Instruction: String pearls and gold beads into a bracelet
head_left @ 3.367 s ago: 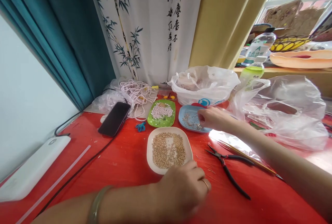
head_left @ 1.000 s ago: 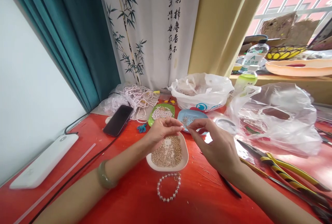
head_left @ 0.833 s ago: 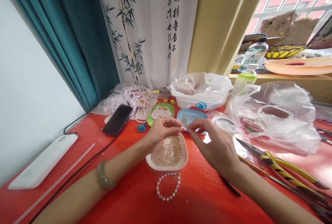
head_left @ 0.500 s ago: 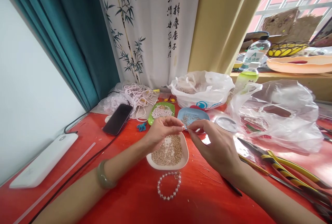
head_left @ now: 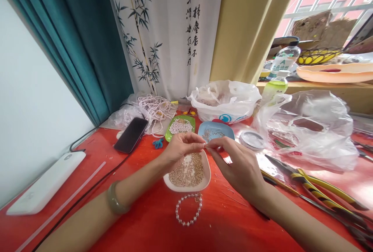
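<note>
Above the white dish my left hand (head_left: 181, 150) pinches a tiny whitish bead (head_left: 204, 145) between thumb and forefinger. My right hand (head_left: 237, 164) meets it there, its thumb and forefinger pinched at the same spot; what they hold is too small to make out. Below them the white dish (head_left: 207, 174) holds many small gold-coloured beads (head_left: 186, 172). A pearl bracelet (head_left: 189, 210) lies in a loop on the red table in front of the dish. Behind my hands are a green dish (head_left: 168, 135) of pale pearls and a blue dish (head_left: 217, 126) of small metal pieces.
On the left lie a phone (head_left: 131, 135), a white power bank (head_left: 46, 184) and a black cable. Strung pearls (head_left: 154, 108) and plastic bags (head_left: 224, 100) stand along the back. At right are yellow-black pliers (head_left: 317, 189), other tools and a clear bag (head_left: 314, 131).
My right hand has moved slightly left, so its fingertips now meet those of my left hand. The view has shifted a little; the dishes and bracelet stay in place.
</note>
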`<state>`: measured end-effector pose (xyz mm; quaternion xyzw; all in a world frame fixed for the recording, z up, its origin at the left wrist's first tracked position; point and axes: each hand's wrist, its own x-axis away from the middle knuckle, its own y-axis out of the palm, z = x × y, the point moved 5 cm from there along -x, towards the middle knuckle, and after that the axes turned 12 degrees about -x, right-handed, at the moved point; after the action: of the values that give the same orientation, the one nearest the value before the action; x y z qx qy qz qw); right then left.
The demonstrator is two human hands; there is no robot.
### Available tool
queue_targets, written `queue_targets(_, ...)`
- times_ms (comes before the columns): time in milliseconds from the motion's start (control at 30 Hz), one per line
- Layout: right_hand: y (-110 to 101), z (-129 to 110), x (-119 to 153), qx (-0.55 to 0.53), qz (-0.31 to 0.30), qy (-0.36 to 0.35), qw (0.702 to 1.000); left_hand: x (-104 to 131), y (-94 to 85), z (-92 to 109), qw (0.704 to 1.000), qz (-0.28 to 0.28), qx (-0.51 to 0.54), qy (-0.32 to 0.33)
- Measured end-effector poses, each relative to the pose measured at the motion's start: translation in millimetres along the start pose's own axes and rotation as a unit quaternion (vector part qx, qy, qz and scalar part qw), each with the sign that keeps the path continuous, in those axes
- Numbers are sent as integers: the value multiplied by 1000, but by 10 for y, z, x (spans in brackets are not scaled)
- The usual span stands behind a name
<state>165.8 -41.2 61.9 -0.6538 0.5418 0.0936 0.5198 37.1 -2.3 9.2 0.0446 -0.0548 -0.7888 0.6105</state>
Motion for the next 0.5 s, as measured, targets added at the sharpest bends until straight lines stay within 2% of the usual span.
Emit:
queue_targets(100, -11, 36, -43, -134, -14, 98, 986, 9, 13, -2, 1000, -13, 17, -12)
queue_targets(233, 16, 64, -76, -335, -44, 224, 914, 39, 55, 35, 999, -38, 36, -15)
queue_targets(300, 22, 67, -89, -384, -66, 254, 885, 57, 74, 73, 998, -48, 35, -11)
queue_targets(367, 4, 73, -107, -406, -84, 272, 869, 76, 89, 130, 998, -53, 19, 3)
queue_targets(500, -109, 46, -174, -412, -93, 265, 867, 126, 110, 298, 998, -37, -30, 50)
